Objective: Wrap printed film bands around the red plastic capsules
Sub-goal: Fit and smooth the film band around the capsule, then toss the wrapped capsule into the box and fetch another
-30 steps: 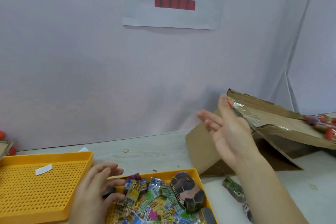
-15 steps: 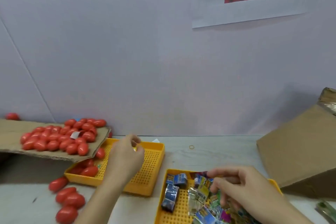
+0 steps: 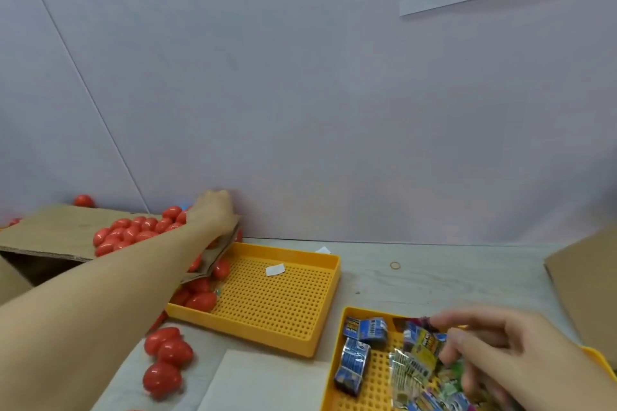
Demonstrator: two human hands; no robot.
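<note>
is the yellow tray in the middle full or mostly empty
Mostly empty. The yellow tray shows bare perforated floor, with a few red capsules in its left corner and one white paper scrap.

Two bare forearms, no sleeves, left hand [image 3: 211, 210], right hand [image 3: 494, 350] (ringless, no watch)

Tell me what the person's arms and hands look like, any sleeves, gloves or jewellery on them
Both are bare. The left hand and its forearm show no sleeve, glove, watch or ring. The right hand is bare too, with no glove or ring visible; its wrist leaves the picture.
</note>
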